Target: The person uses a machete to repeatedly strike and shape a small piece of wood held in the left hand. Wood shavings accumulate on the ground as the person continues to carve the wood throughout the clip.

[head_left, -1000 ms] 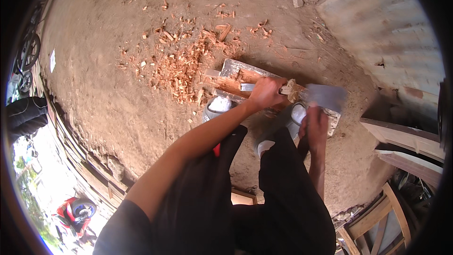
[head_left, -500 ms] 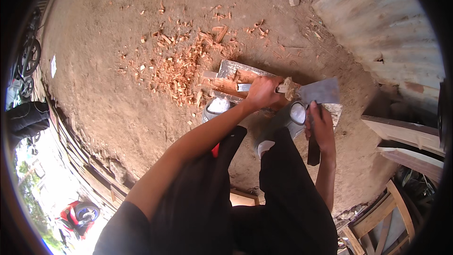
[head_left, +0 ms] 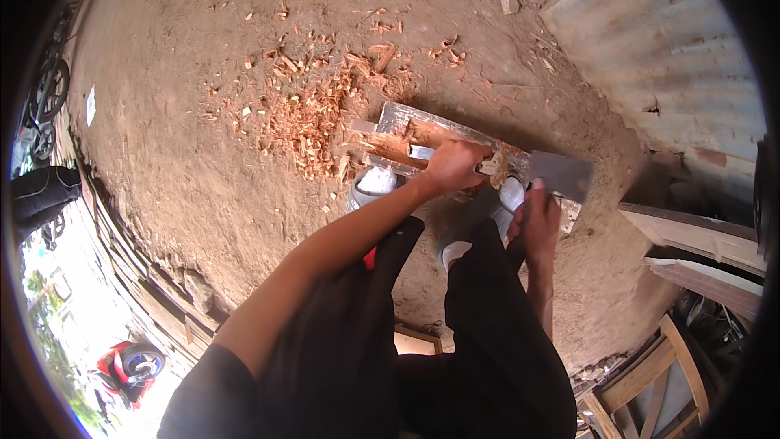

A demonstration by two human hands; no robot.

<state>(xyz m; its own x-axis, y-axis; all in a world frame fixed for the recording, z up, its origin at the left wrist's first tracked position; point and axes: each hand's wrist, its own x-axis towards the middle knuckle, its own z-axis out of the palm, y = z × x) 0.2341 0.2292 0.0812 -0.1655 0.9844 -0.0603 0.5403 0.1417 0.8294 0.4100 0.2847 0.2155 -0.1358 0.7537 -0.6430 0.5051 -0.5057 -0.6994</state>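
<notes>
My left hand [head_left: 457, 167] is closed around a chisel, whose metal blade [head_left: 421, 152] points left into a reddish wood piece [head_left: 388, 145]. The chisel's frayed, pale handle end [head_left: 496, 168] sticks out on the right side of my fist. In my right hand [head_left: 536, 221] is a dark-handled cleaver with a broad, flat grey blade [head_left: 561, 176]. That blade lies just right of the chisel's handle end, with a small gap between them. Under the work lies a worn, paint-flecked plank [head_left: 398, 117], its right end partly covered by the cleaver.
Wood chips and shavings [head_left: 313, 122] cover the dirt floor beyond and left of the plank. My shoes [head_left: 376, 182] are close against the plank's near side. Corrugated metal sheets [head_left: 650, 41] stand at the right, above stacked boards [head_left: 691, 232]. A wooden frame [head_left: 650, 370] leans lower right.
My right hand has shifted left and the cleaver's blade has swung slightly right and nearer to me, away from the chisel handle. My left hand and the chisel stay nearly in place.
</notes>
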